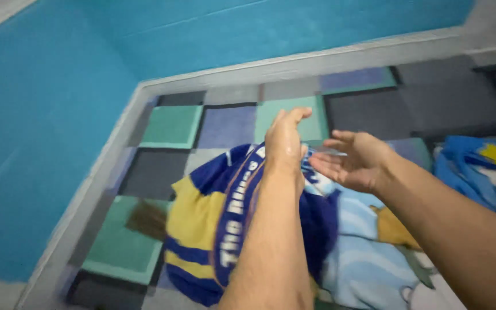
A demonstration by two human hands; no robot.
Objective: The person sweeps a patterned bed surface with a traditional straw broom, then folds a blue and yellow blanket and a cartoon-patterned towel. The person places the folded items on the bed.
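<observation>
Overhead, both the left hand [283,143] and right hand [356,161] hover with fingers spread, holding nothing, above a blue-and-yellow cloth [213,229].

motion blur throughout; blue-yellow cloth [213,229] partly hidden under left forearm; star-print fabric [483,166] cut off by right edge.

You've got a soft, matt knit scarf [225,229] lying on a smooth printed cloth blanket [363,258]. The mat [173,126] looks like dull foam squares, and the wall [41,115] is flat painted plaster.
</observation>
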